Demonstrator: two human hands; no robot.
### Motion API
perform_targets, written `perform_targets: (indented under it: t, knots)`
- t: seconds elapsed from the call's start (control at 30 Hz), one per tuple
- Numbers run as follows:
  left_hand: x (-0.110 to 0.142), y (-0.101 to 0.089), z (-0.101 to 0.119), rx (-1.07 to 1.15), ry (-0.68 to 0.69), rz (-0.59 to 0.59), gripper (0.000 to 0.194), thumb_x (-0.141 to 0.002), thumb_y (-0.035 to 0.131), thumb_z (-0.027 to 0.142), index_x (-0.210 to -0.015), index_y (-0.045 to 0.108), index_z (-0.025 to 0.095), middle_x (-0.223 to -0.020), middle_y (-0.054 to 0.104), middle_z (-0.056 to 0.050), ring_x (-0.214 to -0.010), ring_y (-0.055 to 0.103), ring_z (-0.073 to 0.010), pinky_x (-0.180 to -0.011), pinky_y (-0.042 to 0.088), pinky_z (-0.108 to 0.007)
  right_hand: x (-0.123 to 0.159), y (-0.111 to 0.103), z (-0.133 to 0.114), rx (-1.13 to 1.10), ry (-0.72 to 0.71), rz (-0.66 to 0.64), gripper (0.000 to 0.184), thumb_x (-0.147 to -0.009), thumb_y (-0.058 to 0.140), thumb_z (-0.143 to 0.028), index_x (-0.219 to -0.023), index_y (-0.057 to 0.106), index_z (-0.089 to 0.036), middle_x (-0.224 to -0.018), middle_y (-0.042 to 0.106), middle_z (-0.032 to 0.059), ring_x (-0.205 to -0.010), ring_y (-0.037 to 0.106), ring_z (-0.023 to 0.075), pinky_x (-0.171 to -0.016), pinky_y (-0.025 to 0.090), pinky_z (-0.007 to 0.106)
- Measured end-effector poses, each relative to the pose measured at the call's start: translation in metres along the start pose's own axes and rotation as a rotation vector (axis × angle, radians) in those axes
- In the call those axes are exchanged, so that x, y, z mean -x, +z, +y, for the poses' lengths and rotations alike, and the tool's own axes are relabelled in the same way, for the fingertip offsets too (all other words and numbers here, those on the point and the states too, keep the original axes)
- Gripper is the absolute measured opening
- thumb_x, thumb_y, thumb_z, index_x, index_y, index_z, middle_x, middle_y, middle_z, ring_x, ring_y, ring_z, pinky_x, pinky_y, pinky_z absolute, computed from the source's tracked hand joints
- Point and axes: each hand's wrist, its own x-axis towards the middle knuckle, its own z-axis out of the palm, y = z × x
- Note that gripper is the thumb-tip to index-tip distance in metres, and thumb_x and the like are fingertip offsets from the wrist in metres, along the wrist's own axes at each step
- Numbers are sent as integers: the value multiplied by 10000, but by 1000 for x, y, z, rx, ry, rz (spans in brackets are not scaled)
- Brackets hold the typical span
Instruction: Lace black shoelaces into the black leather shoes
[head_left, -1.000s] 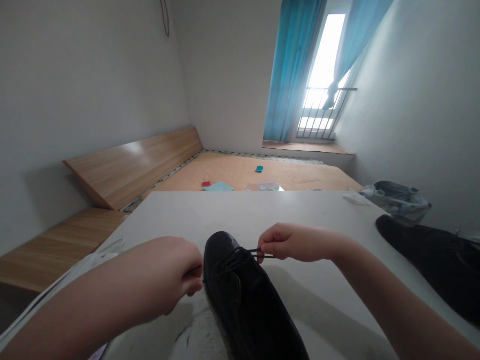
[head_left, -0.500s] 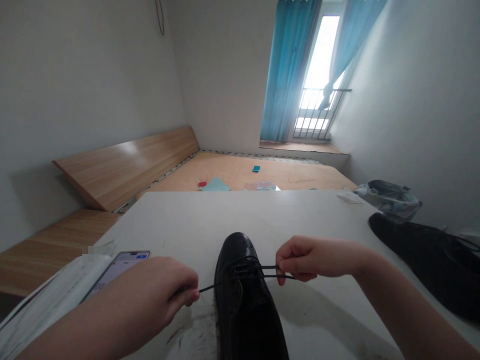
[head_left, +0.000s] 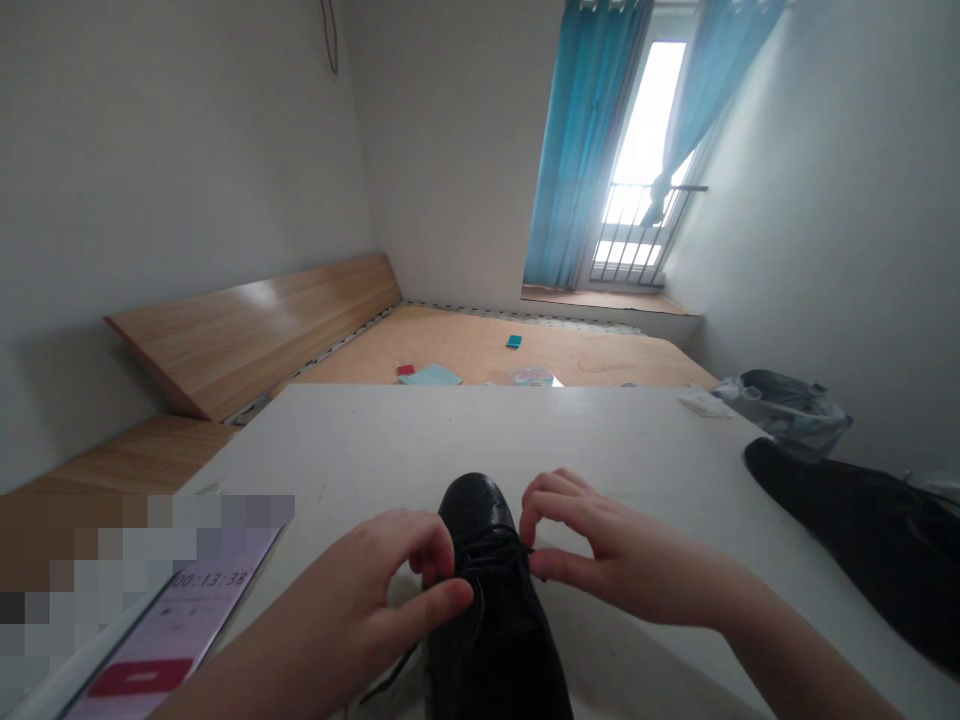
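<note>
the black lace-up shoe with a glossy toe sits on the white tabletop straight in front of you, toe pointing away, between your hands. its thin black laces cross the front, and one loose end trails on the shoe's left side, below your left hand. that hand is loosely parted, thumb tip on the shoe and fingers curled over its left edge. your right hand has thumb and bent fingers at the lacing's right edge; you cannot tell from here whether it pinches a lace.

on the same surface, a phone with a pale lilac screen lies by your left forearm, and a second black shoe lies far right. a small white packet is near the back right corner, just beside a clear plastic bag.

beyond the table stretches a tan bed surface with a slanted wood-grain headboard. blue curtains flank a bright barred window; the walls are pale.

counted: two shoes, one phone, one packet, one bag, two curtains, one window, and on the bed one small red piece and one small teal square.
</note>
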Motion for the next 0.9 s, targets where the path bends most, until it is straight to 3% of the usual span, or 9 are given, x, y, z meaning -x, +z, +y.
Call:
perform_targets:
  t: [0.13, 0.3, 0.4, 0.5, 0.6, 0.67, 0.73, 0.8, 0.9]
  knots:
    - [-2, 15, 2, -15, 116, 21, 360, -967, 343, 431, -779, 557, 210, -812, 612, -15, -802, 556, -194, -732, 399, -283, -5, 5, -5, -68, 37, 3, 215, -963, 479, -305, -787, 543, -198, -871, 562, 3, -858, 532, 154, -801, 427, 305]
    - [3, 11, 4, 106, 27, 34, 389, -922, 363, 467, -674, 515, 209, -713, 579, 1, -739, 549, -183, -667, 389, -252, -11, 0, 2, -246, 74, -125, 265, -922, 516, -311, -694, 477, -181, -687, 511, -26, -665, 456, 118, -638, 379, 262]
    - [3, 4, -1, 158, -47, -69, 370, -888, 423, 454, -632, 500, 199, -670, 537, 14, -708, 529, -170, -649, 381, -239, -12, -1, 13, -436, 31, -282, 286, -905, 547, -347, -693, 481, -167, -697, 531, -9, -628, 441, 99, -591, 362, 239]
    - [0, 3, -9, 387, -128, -245, 373, -866, 486, 479, -634, 502, 188, -634, 513, 22, -657, 523, -151, -630, 387, -230, -14, 1, 23, -664, 128, -395, 347, -887, 571, -448, -706, 466, -171, -627, 556, -14, -529, 468, 80, -519, 353, 215]
    - [-3, 9, -16, 709, -263, -373, 405, -850, 484, 582, -708, 475, 202, -582, 436, 58, -483, 435, -107, -479, 320, -213, -14, -1, 24, -687, 241, -315, 291, -876, 591, -442, -805, 508, -173, -511, 464, -76, -434, 378, 64, -434, 268, 190]
    - [-5, 14, -19, 759, -314, -360, 420, -858, 462, 613, -733, 450, 212, -594, 347, 78, -459, 302, -87, -434, 233, -203, -10, -7, 20, -646, 198, -189, 198, -872, 607, -341, -951, 539, -173, -544, 425, -93, -482, 349, 67, -454, 256, 185]
    - [-6, 16, -19, 622, -229, -269, 430, -899, 399, 592, -720, 458, 206, -625, 346, 63, -526, 302, -105, -477, 253, -208, -5, -14, 12, -587, 110, -157, 122, -849, 600, -221, -956, 564, -176, -602, 426, -80, -528, 343, 70, -487, 270, 192]
    - [-8, 15, -21, 311, -111, -130, 450, -943, 329, 529, -689, 492, 194, -642, 451, 27, -603, 408, -136, -563, 309, -239, 1, -19, 4, -437, 56, -204, 82, -805, 562, -118, -832, 629, -158, -643, 487, -44, -540, 375, 75, -505, 298, 210]
    - [-8, 6, -24, -167, -73, 8, 415, -933, 404, 440, -663, 590, 185, -650, 573, -10, -627, 492, -167, -594, 298, -273, 5, -17, -5, -55, 52, -129, 278, -754, 490, -33, -787, 726, -175, -714, 624, 9, -609, 508, 113, -586, 372, 245]
